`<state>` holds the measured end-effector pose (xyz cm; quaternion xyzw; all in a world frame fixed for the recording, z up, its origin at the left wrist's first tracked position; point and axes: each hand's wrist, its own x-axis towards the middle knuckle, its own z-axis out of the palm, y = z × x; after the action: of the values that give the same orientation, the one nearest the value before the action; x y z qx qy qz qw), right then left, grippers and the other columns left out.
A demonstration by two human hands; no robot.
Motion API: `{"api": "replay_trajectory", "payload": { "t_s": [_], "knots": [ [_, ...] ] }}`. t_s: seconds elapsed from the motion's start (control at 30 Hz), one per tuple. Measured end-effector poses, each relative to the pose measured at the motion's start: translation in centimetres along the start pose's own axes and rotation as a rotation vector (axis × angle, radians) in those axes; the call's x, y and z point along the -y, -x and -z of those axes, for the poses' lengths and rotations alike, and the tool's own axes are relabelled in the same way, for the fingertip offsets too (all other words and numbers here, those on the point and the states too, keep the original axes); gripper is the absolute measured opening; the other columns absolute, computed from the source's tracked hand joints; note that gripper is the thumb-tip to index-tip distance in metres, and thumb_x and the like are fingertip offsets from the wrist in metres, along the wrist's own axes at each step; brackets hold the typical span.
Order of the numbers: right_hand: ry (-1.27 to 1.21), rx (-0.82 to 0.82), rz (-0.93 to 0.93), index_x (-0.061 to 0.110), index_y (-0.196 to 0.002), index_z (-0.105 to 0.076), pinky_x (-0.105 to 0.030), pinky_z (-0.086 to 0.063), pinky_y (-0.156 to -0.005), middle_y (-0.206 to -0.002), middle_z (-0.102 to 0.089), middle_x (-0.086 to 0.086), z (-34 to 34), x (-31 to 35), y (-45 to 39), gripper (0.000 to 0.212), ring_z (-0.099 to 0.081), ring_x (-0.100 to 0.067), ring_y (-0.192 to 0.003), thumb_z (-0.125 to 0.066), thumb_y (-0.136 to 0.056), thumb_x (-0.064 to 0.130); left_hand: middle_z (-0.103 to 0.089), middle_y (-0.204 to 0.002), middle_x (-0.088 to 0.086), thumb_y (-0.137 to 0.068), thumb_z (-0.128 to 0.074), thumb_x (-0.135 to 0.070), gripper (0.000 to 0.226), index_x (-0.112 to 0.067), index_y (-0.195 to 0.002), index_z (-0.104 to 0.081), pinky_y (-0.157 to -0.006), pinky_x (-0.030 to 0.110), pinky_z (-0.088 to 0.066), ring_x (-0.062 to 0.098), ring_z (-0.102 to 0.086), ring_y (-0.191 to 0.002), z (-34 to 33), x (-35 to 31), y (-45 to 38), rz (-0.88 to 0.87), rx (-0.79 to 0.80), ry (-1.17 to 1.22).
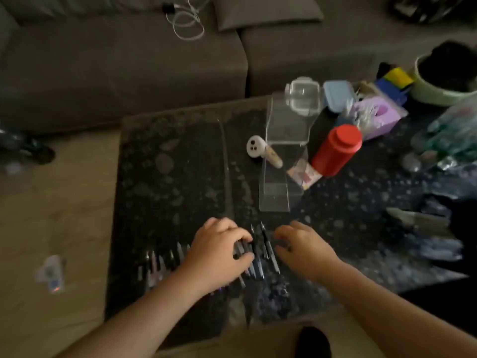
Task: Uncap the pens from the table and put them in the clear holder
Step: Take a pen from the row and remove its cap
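Two hands are lowered onto the pens (258, 257): left hand (219, 250) curled around several, right hand (302, 245) loosely bent beside them, clear holder (280, 171) beyond.

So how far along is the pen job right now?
Barely started. Nothing looks done: the clear holder shows no pens inside. In hand: the left hand is closed over pens in the row of pens on the table; the right hand reaches beside it. The row remains.

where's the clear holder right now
In the head view the clear holder stands on the dark table, right of centre, beyond both hands, with the red bottle just to its right.
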<state>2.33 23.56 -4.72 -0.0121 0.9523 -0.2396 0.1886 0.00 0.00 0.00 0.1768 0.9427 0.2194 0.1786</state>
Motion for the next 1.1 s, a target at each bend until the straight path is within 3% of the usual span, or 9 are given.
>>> {"api": "replay_trajectory", "payload": {
  "t_s": [0.2,0.3,0.47,0.67,0.8,0.9,0.97,1.0,1.1],
  "knots": [
    [0.047,-0.179,0.069,0.034,-0.088,-0.066,-0.033,-0.053,-0.069,-0.079,-0.057,0.016,-4.9,-3.6,-3.7,0.019,-0.057,-0.007,-0.073,-0.063,-0.090,0.052,-0.039,-0.124,-0.010,-0.073,-0.050,-0.087,0.072,-0.040,-0.128,-0.057,-0.105,0.038,-0.032,0.020,-0.031,-0.124,-10.3,1.6,-4.2,-0.078,-0.050,-0.278],
    [0.064,-0.274,0.028,0.036,-0.079,-0.064,-0.029,-0.051,-0.058,-0.068,-0.060,0.016,-5.6,-3.8,-4.5,0.034,-0.058,-0.001,-0.063,-0.055,-0.085,0.069,-0.037,-0.126,-0.007,-0.073,-0.049,-0.088,0.074,-0.037,-0.125,-0.054,-0.105,0.040,-0.032,0.021,-0.031,-0.125,-12.6,2.2,-5.5,-0.110,-0.153,-0.332],
    [0.051,-0.191,-0.048,0.033,-0.074,-0.064,-0.029,-0.050,-0.056,-0.065,-0.064,0.012,-5.3,-3.2,-5.1,0.047,-0.061,-0.004,-0.061,-0.057,-0.074,0.079,-0.036,-0.123,-0.009,-0.078,-0.052,-0.087,0.066,-0.039,-0.123,-0.056,-0.103,0.039,-0.031,0.019,-0.030,-0.123,-13.4,2.6,-5.8,-0.124,-0.242,-0.349],
    [0.097,-0.014,-0.058,0.030,-0.078,-0.066,-0.026,-0.045,-0.058,-0.078,-0.065,0.010,-4.3,-3.0,-3.4,0.034,-0.061,-0.005,-0.073,-0.076,-0.082,0.062,-0.052,-0.124,-0.008,-0.090,-0.056,-0.074,0.054,-0.034,-0.125,-0.066,-0.099,0.043,-0.034,0.024,-0.036,-0.122,-13.2,1.4,-3.9,-0.107,-0.232,-0.471],
    [0.137,-0.121,-0.087,0.026,-0.082,-0.061,-0.030,-0.046,-0.068,-0.093,-0.064,0.005,-5.8,-3.2,-3.3,0.022,-0.060,-0.014,-0.085,-0.066,-0.092,0.045,-0.062,-0.107,0.002,-0.096,-0.064,-0.053,0.035,-0.020,-0.104,-0.073,-0.084,0.044,-0.036,0.029,-0.047,-0.107,-14.7,0.9,-3.8,-0.223,-0.327,-0.592],
    [0.239,-0.198,-0.109,0.018,-0.104,-0.060,-0.035,-0.046,-0.077,-0.113,-0.060,-0.007,-7.1,-2.1,-2.1,0.024,-0.061,-0.025,-0.099,-0.054,-0.100,0.040,-0.065,-0.087,0.004,-0.092,-0.073,-0.030,0.015,-0.017,-0.087,-0.070,-0.070,0.044,-0.041,0.030,-0.053,-0.089,-16.0,0.9,-3.6,-0.293,-0.454,-0.641],
    [0.298,-0.201,-0.109,0.012,-0.113,-0.061,-0.036,-0.048,-0.081,-0.117,-0.058,-0.011,-7.6,-1.9,-0.8,0.026,-0.060,-0.029,-0.107,-0.051,-0.104,0.034,-0.067,-0.086,0.003,-0.098,-0.058,-0.027,0.018,-0.017,-0.090,-0.070,-0.070,0.044,-0.045,0.029,-0.056,-0.087,-16.1,0.5,-3.2,-0.330,-0.512,-0.553],
    [0.299,-0.228,-0.097,0.011,-0.109,-0.059,-0.037,-0.048,-0.081,-0.116,-0.058,-0.012,-7.6,-2.1,-0.3,0.023,-0.060,-0.030,-0.106,-0.049,-0.105,0.031,-0.069,-0.089,0.003,-0.101,-0.048,-0.029,0.027,-0.017,-0.095,-0.072,-0.072,0.044,-0.048,0.028,-0.059,-0.088,-15.9,0.3,-2.9,-0.339,-0.540,-0.462],
    [0.002,-0.309,-0.144,0.011,-0.094,-0.048,-0.038,-0.044,-0.072,-0.100,-0.060,-0.009,-7.1,-2.9,1.5,0.025,-0.059,-0.027,-0.087,-0.044,-0.105,0.033,-0.074,-0.103,0.000,-0.110,-0.037,-0.025,0.038,-0.017,-0.116,-0.074,-0.088,0.036,-0.046,0.024,-0.061,-0.099,-13.8,-0.1,-0.5,-0.256,-0.523,-0.106]
  ]
}}
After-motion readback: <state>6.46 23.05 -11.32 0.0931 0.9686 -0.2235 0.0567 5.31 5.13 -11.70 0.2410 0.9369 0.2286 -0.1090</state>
